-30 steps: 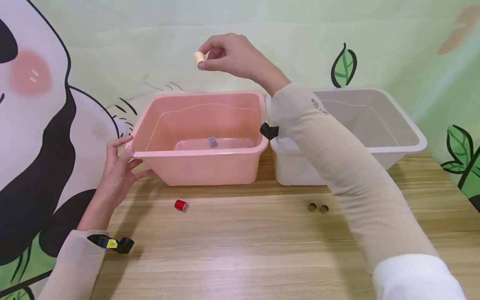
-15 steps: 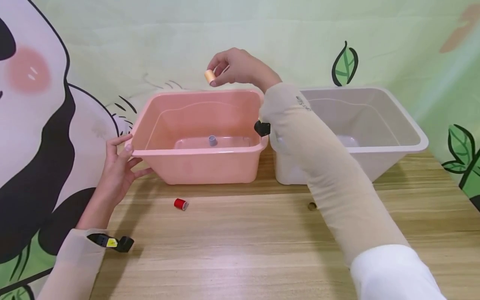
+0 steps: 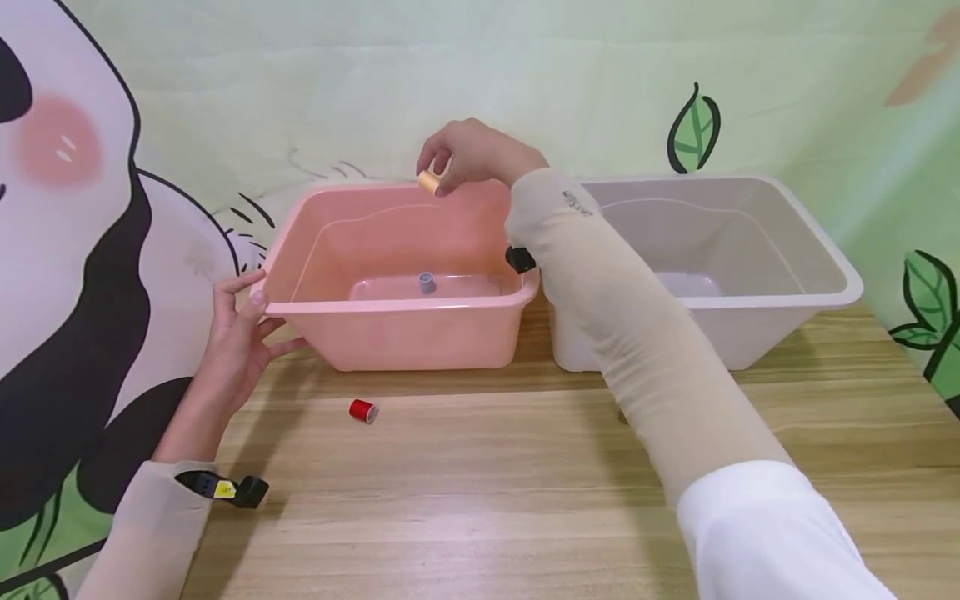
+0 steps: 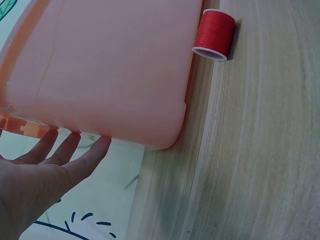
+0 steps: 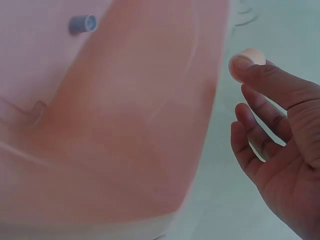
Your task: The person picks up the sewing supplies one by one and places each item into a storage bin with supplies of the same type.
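Note:
My right hand [image 3: 480, 154] pinches a pale orange spool of thread [image 3: 428, 182] between thumb and fingers, above the back rim of the pink bin [image 3: 405, 337]. From the right wrist view, the spool's end [image 5: 257, 56] shows past the thumb, and the other fingers curl loosely. A small grey-blue spool [image 3: 427, 283] stands on the bin's floor. My left hand [image 3: 236, 342] touches the bin's left end at the rim, fingers spread and mostly straight; several fingertips meet its wall in the left wrist view. A red spool of thread [image 3: 363, 411] lies on the table before the bin.
A light grey bin [image 3: 780, 300] stands right of the pink one, partly covered by my right sleeve. A small brown ring-like piece [image 3: 622, 416] peeks out beside that sleeve on the wooden table [image 3: 480, 508]. A printed cloth hangs close behind both bins.
My right hand has come down and slightly right with the pale orange spool, which now tilts more sideways. My sleeve covers more of the brown pieces. The left hand stays put.

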Demonstrator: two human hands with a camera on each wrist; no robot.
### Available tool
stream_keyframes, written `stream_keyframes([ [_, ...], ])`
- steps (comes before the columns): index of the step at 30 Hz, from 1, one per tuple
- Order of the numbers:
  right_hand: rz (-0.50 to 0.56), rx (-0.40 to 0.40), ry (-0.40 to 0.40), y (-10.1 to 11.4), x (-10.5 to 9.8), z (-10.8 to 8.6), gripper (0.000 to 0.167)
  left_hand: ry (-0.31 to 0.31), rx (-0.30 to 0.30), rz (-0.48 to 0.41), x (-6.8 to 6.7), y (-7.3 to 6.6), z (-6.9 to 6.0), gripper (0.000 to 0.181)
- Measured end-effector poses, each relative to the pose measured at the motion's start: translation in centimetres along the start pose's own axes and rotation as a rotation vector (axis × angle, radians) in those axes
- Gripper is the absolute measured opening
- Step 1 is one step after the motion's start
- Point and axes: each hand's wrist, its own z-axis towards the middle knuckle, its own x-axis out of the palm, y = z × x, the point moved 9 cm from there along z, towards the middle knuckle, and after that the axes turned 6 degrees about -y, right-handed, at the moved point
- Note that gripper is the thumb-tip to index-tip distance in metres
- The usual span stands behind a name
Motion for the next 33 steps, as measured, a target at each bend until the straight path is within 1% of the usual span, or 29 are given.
stream_keyframes([
  [2,-0.056,-0.005,0.014,-0.1,0.3,0.1,0.041,-0.001,0.002,0.004,0.0,0.0,-0.1,0.038],
  [4,-0.080,-0.006,0.019,-0.2,0.4,0.1,0.040,-0.001,0.002,0.001,0.1,-0.1,-0.1,0.037],
  [11,-0.096,-0.004,0.000,-0.5,0.3,0.1,0.040,-0.001,0.009,-0.009,0.2,-0.3,-0.3,0.037],
  [15,-0.107,-0.016,0.007,-0.5,0.7,-0.1,0.040,-0.003,0.005,0.001,0.2,-0.3,-0.4,0.038],
  [17,-0.138,-0.035,0.018,-0.4,0.9,-0.2,0.039,0.000,0.005,0.008,0.2,-0.2,-0.4,0.038],
  [23,-0.252,-0.089,0.040,0.1,1.0,-0.4,0.038,0.016,0.012,-0.009,0.5,-0.1,-0.4,0.039],
  [26,-0.263,-0.087,0.049,0.1,0.9,-0.4,0.040,0.018,0.013,-0.013,0.6,-0.1,-0.3,0.039],
  [33,-0.279,-0.054,0.092,-0.2,1.2,-0.3,0.045,0.017,0.011,-0.002,0.6,0.0,-0.4,0.039],
])
